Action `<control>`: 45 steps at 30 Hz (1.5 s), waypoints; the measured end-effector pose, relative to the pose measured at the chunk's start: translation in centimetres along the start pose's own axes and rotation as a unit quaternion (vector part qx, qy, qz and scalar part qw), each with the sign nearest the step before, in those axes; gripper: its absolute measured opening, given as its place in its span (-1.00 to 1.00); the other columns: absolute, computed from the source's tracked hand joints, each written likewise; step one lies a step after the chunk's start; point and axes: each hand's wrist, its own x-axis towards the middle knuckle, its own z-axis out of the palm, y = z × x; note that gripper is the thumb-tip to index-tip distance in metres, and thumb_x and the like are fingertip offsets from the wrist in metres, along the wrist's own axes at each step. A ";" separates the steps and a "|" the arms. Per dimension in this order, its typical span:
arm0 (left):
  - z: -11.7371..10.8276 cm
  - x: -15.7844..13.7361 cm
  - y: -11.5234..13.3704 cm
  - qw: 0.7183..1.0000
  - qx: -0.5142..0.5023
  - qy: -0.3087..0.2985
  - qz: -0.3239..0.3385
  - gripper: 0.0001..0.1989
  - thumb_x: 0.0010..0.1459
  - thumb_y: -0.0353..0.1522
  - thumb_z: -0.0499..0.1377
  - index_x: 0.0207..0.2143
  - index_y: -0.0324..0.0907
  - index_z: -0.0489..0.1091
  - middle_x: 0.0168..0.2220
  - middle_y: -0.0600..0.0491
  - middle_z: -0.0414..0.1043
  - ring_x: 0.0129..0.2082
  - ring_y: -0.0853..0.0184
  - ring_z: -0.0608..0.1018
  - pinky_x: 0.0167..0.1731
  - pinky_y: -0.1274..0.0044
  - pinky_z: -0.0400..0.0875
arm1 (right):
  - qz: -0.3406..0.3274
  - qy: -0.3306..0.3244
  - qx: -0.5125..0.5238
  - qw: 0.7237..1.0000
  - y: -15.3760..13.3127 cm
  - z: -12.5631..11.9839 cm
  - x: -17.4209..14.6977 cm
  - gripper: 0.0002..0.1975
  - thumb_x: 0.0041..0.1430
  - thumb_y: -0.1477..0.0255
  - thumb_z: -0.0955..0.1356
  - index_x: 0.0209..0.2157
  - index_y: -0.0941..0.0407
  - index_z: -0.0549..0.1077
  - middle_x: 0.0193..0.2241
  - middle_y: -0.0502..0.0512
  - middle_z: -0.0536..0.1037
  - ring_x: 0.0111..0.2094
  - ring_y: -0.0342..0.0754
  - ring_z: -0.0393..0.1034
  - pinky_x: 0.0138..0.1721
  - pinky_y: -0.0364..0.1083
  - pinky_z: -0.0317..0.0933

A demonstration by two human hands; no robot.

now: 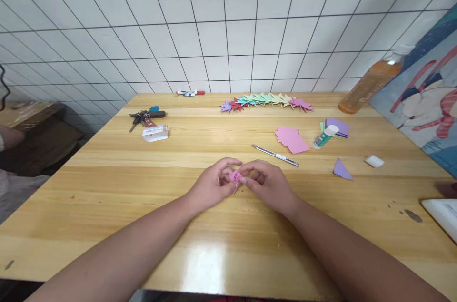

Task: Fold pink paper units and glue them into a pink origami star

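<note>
A small piece of folded pink paper is held between my two hands, just above the middle of the wooden table. My left hand grips its left side with thumb and fingers. From the other side my right hand pinches its right edge, the thumb tip at the folds. Parts of the paper are hidden by the fingers. Beyond the right hand lie a utility knife and a loose stack of pink paper sheets.
Folded paper pieces in several colours stand in a row by the tiled wall. To the right are a glue stick, coloured paper, a purple folded triangle and a bottle. Keys, a small box and a marker lie left.
</note>
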 end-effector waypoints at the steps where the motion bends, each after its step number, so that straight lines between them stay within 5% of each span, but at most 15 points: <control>1: 0.0 0.0 0.0 1.000 -0.002 0.001 0.001 -0.59 0.02 -0.36 0.19 -0.05 -0.18 0.20 -0.46 0.12 0.35 -0.50 0.44 0.42 -0.47 0.58 0.31 | 0.009 -0.002 0.013 1.000 0.0 0.0 0.0 -0.80 0.04 0.42 0.35 -0.23 0.03 0.46 -0.36 -0.02 0.50 -0.54 -0.22 0.29 -0.51 -0.21 0.18; 16: -0.2 0.0 -0.4 0.999 0.030 0.012 0.009 -0.53 0.03 -0.35 0.19 0.01 -0.15 0.16 -0.42 0.10 0.37 -0.42 0.41 0.44 -0.38 0.57 0.31 | -0.004 -0.034 -0.038 0.999 0.1 0.0 0.1 -0.86 -0.01 0.51 0.35 -0.35 0.03 0.47 -0.42 -0.05 0.49 -0.50 -0.20 0.28 -0.46 -0.20 0.19; 27: 0.1 -0.2 -0.3 0.997 0.077 0.014 0.009 -0.49 0.00 -0.34 0.21 0.03 -0.08 0.18 -0.50 0.19 0.31 -0.53 0.48 0.37 -0.47 0.62 0.27 | 0.063 -0.033 0.023 0.997 0.5 0.5 0.1 -0.88 0.05 0.38 0.32 -0.51 0.11 0.40 -0.58 -0.08 0.43 -0.58 -0.22 0.21 -0.55 -0.23 0.08; 34: 0.0 0.0 0.2 0.998 0.003 -0.035 -0.056 -0.69 0.07 -0.16 0.15 -0.34 -0.27 0.36 -0.45 0.01 0.43 -0.48 0.42 0.45 -0.45 0.59 0.33 | 0.071 -0.007 0.104 0.992 0.9 0.3 0.1 -0.81 0.02 0.30 0.35 -0.51 0.13 0.41 -0.55 -0.03 0.46 -0.51 -0.18 0.29 -0.48 -0.20 0.16; 45: 0.0 0.0 0.4 0.997 0.013 -0.001 -0.080 -0.68 0.02 -0.14 0.19 -0.41 -0.25 0.35 -0.59 0.09 0.40 -0.60 0.48 0.41 -0.58 0.65 0.28 | 0.102 -0.025 0.132 0.986 -0.1 0.1 0.2 -0.84 0.02 0.32 0.34 -0.45 0.14 0.41 -0.53 -0.03 0.44 -0.53 -0.20 0.25 -0.49 -0.21 0.13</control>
